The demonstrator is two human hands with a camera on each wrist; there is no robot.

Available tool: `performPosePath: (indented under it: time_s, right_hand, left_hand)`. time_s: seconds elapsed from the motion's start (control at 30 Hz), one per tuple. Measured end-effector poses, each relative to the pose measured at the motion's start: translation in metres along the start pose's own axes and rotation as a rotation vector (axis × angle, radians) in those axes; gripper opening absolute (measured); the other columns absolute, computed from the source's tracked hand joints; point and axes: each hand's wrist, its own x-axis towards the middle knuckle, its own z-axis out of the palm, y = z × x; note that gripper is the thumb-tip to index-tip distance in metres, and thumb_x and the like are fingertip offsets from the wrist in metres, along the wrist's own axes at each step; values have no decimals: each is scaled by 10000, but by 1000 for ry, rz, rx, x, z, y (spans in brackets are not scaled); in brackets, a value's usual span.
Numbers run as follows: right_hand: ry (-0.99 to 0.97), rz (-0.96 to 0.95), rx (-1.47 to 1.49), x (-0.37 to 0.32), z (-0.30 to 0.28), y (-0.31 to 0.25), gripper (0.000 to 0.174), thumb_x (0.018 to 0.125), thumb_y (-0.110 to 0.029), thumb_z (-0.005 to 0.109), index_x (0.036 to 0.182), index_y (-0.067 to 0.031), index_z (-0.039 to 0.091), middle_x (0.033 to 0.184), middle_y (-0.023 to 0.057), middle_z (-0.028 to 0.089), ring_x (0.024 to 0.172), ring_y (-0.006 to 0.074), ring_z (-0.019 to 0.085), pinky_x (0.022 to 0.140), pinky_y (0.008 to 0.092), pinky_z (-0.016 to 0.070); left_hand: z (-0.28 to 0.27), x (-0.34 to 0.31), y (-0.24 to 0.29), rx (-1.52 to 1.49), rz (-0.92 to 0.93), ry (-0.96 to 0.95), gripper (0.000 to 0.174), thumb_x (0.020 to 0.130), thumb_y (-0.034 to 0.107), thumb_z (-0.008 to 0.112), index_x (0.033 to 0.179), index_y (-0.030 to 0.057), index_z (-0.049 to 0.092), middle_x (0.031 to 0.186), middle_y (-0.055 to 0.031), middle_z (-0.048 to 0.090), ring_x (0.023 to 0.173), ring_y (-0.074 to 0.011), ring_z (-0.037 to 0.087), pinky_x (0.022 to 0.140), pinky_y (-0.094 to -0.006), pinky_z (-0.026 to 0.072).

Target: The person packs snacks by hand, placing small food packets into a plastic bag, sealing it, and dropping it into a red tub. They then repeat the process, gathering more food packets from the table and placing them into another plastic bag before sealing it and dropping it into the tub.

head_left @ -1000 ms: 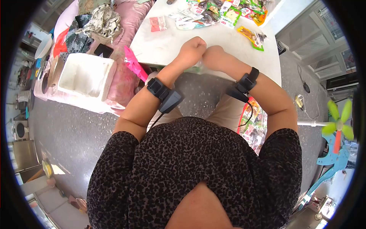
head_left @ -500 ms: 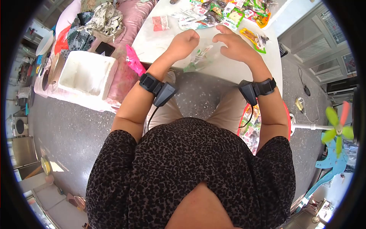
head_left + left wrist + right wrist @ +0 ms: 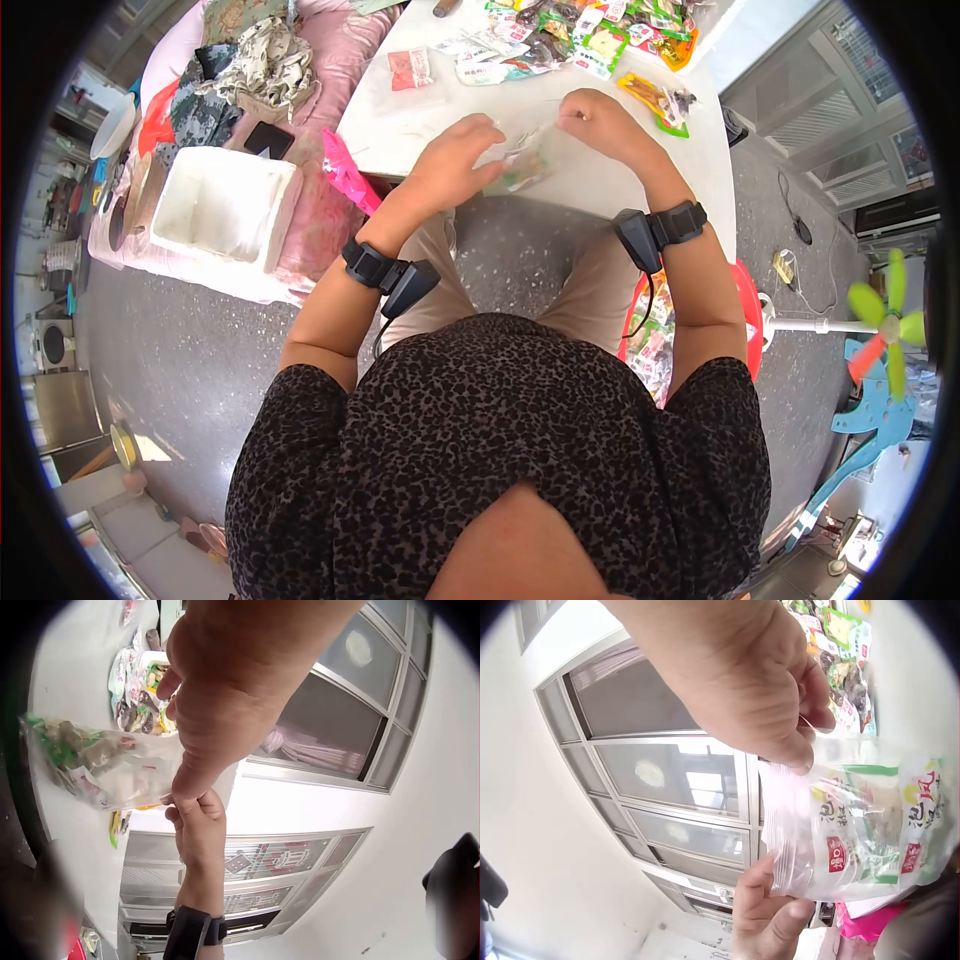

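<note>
A clear zip bag (image 3: 789, 817) with green-and-white printed snack packets (image 3: 881, 825) inside hangs over the table's near edge. My right hand (image 3: 605, 125) pinches one top corner of it between thumb and fingers. At the opposite top corner is my left hand (image 3: 450, 165), its thumb spread apart from the loosely bent fingers. In the right wrist view, a left index finger (image 3: 756, 879) lies right at the end of the zip strip, with the thumb just below the bag's edge. The left wrist view shows the bag (image 3: 139, 772) stretched out beside both hands.
Colourful snack packets (image 3: 600, 45) lie in a heap at the table's back. A yellow packet (image 3: 645, 95) and a red-and-clear packet (image 3: 408, 68) lie apart. On the pink bed at left are a white foam box (image 3: 228, 205) and a phone (image 3: 268, 140). A pink bag (image 3: 347, 172) touches the table corner.
The hands were close together one second ago and have moved apart. The right hand's spread fingers have closed on the bag's corner. The left hand has come down and leftward, its thumb spreading.
</note>
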Motion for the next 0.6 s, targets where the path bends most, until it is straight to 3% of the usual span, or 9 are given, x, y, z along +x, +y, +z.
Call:
performPosePath:
  time_s: [0.03,0.1,0.2,0.23,0.27,0.33,0.47,0.6]
  right_hand:
    - [23,-27,4,0,2,1,119,721,-118,548,699,-7,514,646,72,503,614,173,479,573,277,388]
    - [-32,108,130,-2,0,3,130,726,-147,555,697,-25,523,668,54,522,623,149,494,561,265,390]
    - [-67,207,457,-10,-6,7,98,735,-141,565,720,-49,537,699,17,537,640,95,496,556,229,390]
    - [-72,222,589,-13,-7,8,80,738,-132,568,731,-57,542,710,3,540,647,74,493,556,214,389]
    - [-68,237,703,-16,-10,8,73,740,-126,569,757,-61,540,713,0,539,652,72,492,559,211,390]
    - [-56,263,925,-19,-15,7,86,743,-115,571,808,-71,535,721,-5,538,661,67,491,564,204,390]
    - [141,377,1077,-25,-10,8,161,758,-67,542,911,-81,494,769,-15,526,688,71,494,599,219,396]
    - [214,567,1154,-28,18,35,198,767,-97,540,957,-97,486,775,-13,522,705,81,496,608,228,400]
  left_hand:
    - [2,-2,-3,9,-2,11,273,702,154,613,930,34,523,961,-103,517,934,-240,494,796,-322,387]
    - [5,2,-15,31,-2,34,189,728,122,589,881,25,535,902,-83,543,890,-205,515,769,-298,398]
    - [4,9,-24,-495,-230,27,66,770,65,536,816,19,538,825,-35,561,823,-126,521,709,-249,408]
    - [3,14,-24,-580,-225,27,26,791,40,504,800,28,524,809,-1,548,768,-73,501,668,-216,403]
    - [1,19,-23,-654,-229,42,23,789,40,505,803,32,521,797,-3,546,756,-79,502,669,-218,403]
    - [-2,31,-19,-801,-228,74,24,787,39,506,809,38,514,773,-8,541,733,-90,506,672,-223,405]
    - [-3,47,-18,-944,-234,53,120,774,26,509,889,47,482,780,-14,534,729,-106,521,669,-229,413]
    - [25,53,-26,-1148,-548,122,269,747,23,525,995,31,421,803,-49,525,696,-125,516,621,-243,419]
